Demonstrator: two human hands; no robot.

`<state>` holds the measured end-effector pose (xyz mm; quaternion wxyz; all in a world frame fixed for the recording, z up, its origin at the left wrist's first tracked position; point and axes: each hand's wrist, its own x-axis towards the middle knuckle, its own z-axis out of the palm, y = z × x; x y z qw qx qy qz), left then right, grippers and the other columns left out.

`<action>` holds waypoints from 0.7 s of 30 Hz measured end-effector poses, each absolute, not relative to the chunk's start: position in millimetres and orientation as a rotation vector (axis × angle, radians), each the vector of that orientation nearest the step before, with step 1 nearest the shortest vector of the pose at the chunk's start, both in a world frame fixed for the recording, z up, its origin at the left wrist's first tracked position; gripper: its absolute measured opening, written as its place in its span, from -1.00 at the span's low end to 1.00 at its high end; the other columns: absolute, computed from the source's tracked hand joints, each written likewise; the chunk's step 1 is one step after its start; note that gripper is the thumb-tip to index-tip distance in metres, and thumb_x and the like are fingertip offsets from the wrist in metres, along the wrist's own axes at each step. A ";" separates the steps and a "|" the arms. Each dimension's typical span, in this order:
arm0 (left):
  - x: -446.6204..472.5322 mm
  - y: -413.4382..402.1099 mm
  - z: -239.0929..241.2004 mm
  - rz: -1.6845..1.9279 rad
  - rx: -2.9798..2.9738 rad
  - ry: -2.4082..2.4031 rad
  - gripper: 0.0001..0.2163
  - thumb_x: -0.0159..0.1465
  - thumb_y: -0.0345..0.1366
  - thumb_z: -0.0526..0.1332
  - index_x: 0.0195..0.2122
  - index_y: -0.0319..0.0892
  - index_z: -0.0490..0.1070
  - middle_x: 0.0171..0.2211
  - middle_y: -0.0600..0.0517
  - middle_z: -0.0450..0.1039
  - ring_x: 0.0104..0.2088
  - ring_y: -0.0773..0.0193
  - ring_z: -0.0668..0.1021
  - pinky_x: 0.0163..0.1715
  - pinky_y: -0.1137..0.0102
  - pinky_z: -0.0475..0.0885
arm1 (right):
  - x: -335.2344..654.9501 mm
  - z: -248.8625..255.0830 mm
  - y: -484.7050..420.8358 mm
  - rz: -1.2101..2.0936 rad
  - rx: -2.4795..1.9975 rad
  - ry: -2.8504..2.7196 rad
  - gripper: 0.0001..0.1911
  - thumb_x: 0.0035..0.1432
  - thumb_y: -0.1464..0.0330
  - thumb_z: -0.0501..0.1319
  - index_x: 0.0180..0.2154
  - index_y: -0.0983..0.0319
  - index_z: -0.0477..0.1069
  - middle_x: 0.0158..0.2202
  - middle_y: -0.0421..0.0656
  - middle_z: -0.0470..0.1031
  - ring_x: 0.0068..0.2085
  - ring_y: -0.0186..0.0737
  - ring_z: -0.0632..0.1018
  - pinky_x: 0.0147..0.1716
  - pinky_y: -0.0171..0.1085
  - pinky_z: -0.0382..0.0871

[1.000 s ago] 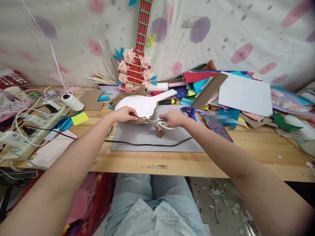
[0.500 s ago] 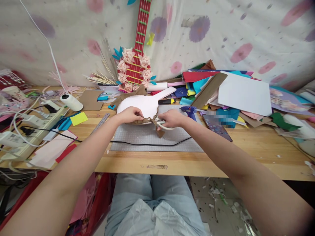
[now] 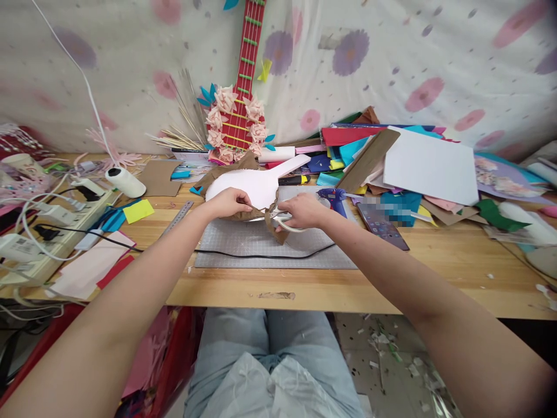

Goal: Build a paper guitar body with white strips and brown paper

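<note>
A pale guitar-shaped board (image 3: 246, 183) with a narrow neck lies over the grey cutting mat (image 3: 226, 239), its neck pointing to the far right. Brown sheet material (image 3: 277, 234), crinkled like paper or cloth, sticks out around its near edge. My left hand (image 3: 230, 203) pinches this brown edge at the board's near side. In my right hand (image 3: 302, 210) are white-handled scissors (image 3: 285, 223), their blades pointing left at the brown material. A strip of it hangs down beside the blades. Part of the blades is hidden by the material.
A black cable (image 3: 261, 256) crosses the mat. Right of my right hand are a blue glue gun (image 3: 334, 197) and a phone (image 3: 383, 225). A red guitar model (image 3: 237, 125) with paper roses leans at the back. A power strip (image 3: 93, 212) sits left; coloured sheets pile up right.
The scissors have shifted slightly left and their blades now show at the brown material. The hanging strip has swung a little. My left hand keeps its pinch.
</note>
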<state>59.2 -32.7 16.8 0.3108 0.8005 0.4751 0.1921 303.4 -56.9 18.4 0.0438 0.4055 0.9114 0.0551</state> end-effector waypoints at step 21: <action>59.2 -32.1 16.7 0.497 2.063 1.245 -0.83 -0.07 -0.24 0.27 -0.47 -0.22 0.47 -0.50 0.08 0.49 -0.43 0.33 0.46 -0.36 0.44 0.34 | 296.5 23.4 -40.4 -0.390 1.261 2.629 -0.31 -0.09 -0.24 0.03 -0.20 0.13 0.49 -0.30 -0.16 0.54 -0.34 -0.20 0.47 -0.44 -0.32 0.10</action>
